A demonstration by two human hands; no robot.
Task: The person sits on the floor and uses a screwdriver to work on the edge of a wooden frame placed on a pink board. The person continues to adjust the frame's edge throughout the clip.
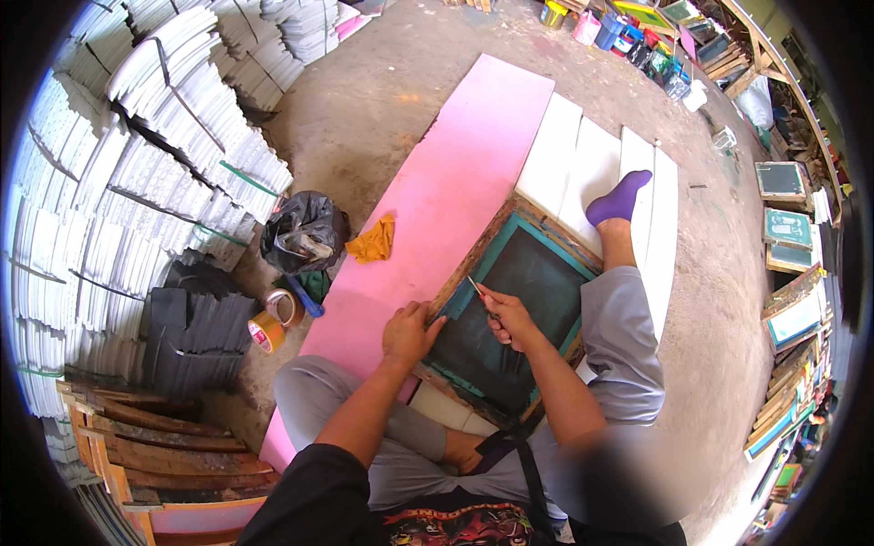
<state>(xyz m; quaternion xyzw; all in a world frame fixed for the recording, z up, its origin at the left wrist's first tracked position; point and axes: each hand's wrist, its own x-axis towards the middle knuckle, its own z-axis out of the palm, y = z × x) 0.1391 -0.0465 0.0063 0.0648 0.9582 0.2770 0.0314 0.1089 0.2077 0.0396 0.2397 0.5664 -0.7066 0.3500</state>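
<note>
A screen printing frame [510, 300] with worn wooden bars, dark mesh and a teal border lies slanted in front of me, between my legs. My left hand [410, 337] grips its left wooden bar, the thumb lying over the inner edge. In my right hand [508, 318], closed over the mesh, is a slim tool [474, 286] with a thin metal tip and a reddish handle, its exact kind unclear. That tip points at the teal border near the left bar. A mustard cloth [371, 240] lies on the pink board [437, 182], left of the frame.
White boards [583, 164] lie beside the pink one, under my purple-socked foot [619, 198]. To the left are tape rolls [267, 331], a black plastic bag [305, 232] and tall stacks of white sheets [173, 109]. More frames [788, 227] line the right; paint containers [610, 32] stand far back.
</note>
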